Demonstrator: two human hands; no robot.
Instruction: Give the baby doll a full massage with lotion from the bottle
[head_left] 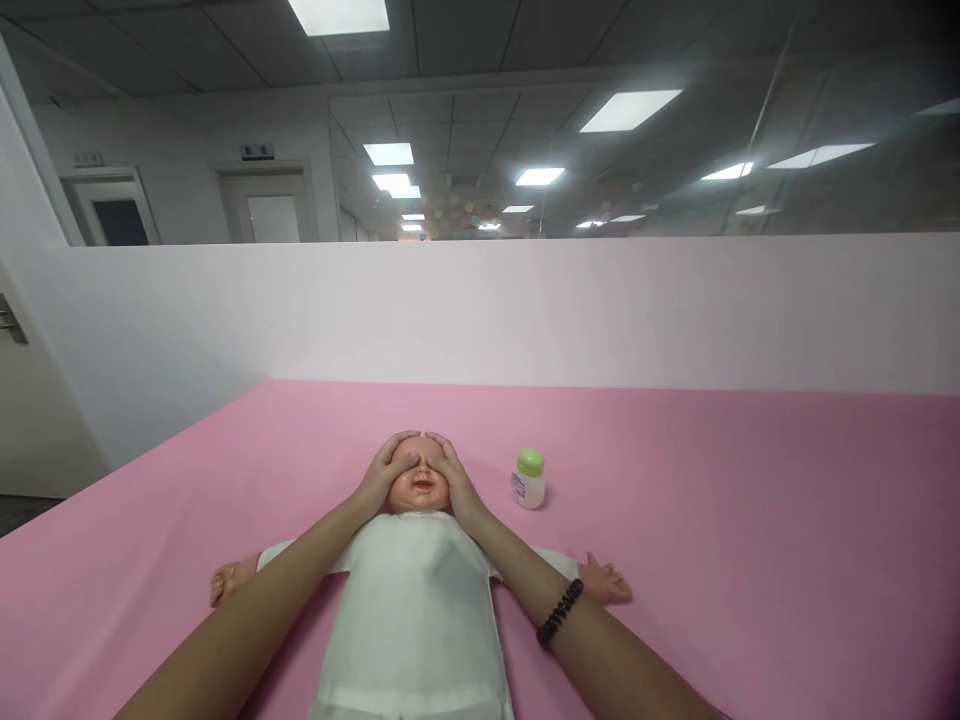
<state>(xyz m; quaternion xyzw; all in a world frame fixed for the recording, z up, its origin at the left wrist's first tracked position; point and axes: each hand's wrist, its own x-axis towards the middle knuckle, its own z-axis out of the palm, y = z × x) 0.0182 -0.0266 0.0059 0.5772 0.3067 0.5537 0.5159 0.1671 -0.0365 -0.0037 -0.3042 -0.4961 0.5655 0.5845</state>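
Note:
A baby doll point(420, 620) in a white short-sleeved garment lies on its back on the pink surface, arms spread to both sides. My left hand point(386, 472) is cupped round one side of the doll's head point(422, 492), its thumb across the eye area. On the other side, my right hand point(454, 475) curves round the head in the same way, fingers reaching the crown and thumb over the other eye. The doll's eyes are covered; its nose and mouth show between my hands. A small white bottle with a green cap point(529, 480) stands upright to the right of the head.
The pink padded surface point(712, 520) spreads wide around the doll. A low white wall point(525, 310) borders its far side, with glass above it. At the left edge is a door with a handle point(11, 320). My right forearm wears a black coiled band point(559, 612).

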